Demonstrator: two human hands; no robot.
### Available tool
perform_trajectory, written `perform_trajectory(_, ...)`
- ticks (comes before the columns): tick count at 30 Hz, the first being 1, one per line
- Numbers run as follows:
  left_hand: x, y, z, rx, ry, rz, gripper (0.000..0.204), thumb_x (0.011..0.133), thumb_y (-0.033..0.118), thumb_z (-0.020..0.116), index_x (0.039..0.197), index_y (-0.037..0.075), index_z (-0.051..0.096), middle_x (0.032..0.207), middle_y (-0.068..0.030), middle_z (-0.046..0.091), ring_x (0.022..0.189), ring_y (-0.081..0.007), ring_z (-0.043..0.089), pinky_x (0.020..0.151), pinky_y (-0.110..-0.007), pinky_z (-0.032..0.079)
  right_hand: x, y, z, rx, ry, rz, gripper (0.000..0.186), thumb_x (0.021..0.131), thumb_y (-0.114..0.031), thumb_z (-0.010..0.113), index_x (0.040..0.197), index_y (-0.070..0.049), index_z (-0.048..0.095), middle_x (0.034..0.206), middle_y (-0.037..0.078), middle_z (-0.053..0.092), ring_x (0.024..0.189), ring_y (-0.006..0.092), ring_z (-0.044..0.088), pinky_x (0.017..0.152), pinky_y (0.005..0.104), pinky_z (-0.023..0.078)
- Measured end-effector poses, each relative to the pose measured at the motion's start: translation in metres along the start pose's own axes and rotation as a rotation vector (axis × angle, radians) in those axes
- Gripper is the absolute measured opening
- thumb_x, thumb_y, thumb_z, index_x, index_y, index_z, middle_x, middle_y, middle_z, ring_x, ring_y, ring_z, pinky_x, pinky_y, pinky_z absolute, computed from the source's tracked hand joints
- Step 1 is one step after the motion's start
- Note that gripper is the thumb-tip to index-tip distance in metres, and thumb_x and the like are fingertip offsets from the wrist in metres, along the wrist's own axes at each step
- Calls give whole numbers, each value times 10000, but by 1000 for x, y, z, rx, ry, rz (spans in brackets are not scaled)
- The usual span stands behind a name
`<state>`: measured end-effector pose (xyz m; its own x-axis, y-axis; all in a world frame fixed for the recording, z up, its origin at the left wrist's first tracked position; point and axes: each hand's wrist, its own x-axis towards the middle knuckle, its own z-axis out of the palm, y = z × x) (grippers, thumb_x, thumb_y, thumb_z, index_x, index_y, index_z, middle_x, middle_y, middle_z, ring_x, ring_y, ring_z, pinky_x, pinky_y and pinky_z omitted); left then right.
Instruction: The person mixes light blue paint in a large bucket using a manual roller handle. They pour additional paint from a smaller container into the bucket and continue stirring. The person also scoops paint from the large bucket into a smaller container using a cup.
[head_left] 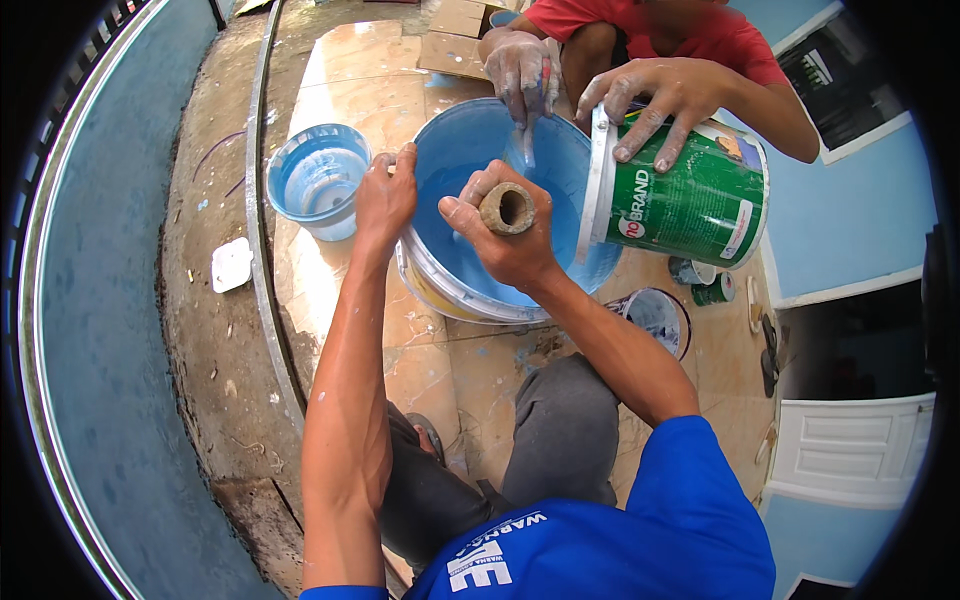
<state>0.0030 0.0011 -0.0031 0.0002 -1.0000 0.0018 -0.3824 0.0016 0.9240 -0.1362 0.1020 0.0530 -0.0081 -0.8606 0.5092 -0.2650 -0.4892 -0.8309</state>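
My left hand (388,200) is closed on the left rim of a large bucket (480,309) with blue paint (440,245) inside. My right hand (518,245) wraps round a thick hollow tube (492,208), its open end facing up; the lower part is hidden by my hand. Across from me, a co-worker's hand (660,95) lies on a green paint bucket (690,205), tipped sideways with its mouth over the large bucket's right side. The co-worker's other hand (520,75) holds a flat, blue-smeared tool (526,145) inside the rim; I cannot make out its kind.
A smaller, blue-smeared bucket (318,195) stands at the left on the tiles. A paint-stained bucket (655,318) and small cans (713,290) sit at the right. A white lid (232,265) lies on the rough ground beyond a metal edge strip (262,250). Cardboard (455,50) lies at the back.
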Motion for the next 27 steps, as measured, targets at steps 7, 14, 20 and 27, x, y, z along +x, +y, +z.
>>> perform_trajectory(7, -3, 0, 0, 20, 13, 1, 628, 1018, 546, 510, 1108, -42, 714, 1036, -316, 720, 1053, -476, 682, 937, -488, 511, -15, -30, -22, 201, -98, 215, 221, 865, -48, 776, 762, -65, 581, 661, -16, 588, 607, 45, 523, 553, 255, 416)
perform_trajectory(14, -5, 4, -1, 0, 6, -11, 625, 1017, 537, 514, 1115, -48, 711, 1041, -319, 720, 1055, -468, 685, 941, -486, 510, -10, -19, -45, -4, -137, 207, 233, 867, -73, 778, 734, -59, 587, 619, -24, 553, 589, 55, 490, 542, 268, 409)
perform_trajectory(20, -4, 4, -1, 17, 6, -33, 615, 1018, 534, 512, 1113, -39, 715, 1033, -308, 726, 1057, -464, 686, 944, -492, 508, -5, 5, -38, -212, -63, -15, 255, 865, -77, 797, 736, -63, 577, 601, -6, 536, 564, 56, 466, 516, 274, 401)
perform_trajectory(27, -6, 8, -1, 23, 3, -38, 614, 1011, 529, 511, 1126, -39, 713, 1069, -312, 719, 1086, -477, 673, 957, -500, 501, 1, 18, -20, -69, 4, -94, 243, 876, -47, 790, 764, -63, 576, 633, -8, 566, 582, 55, 479, 535, 268, 411)
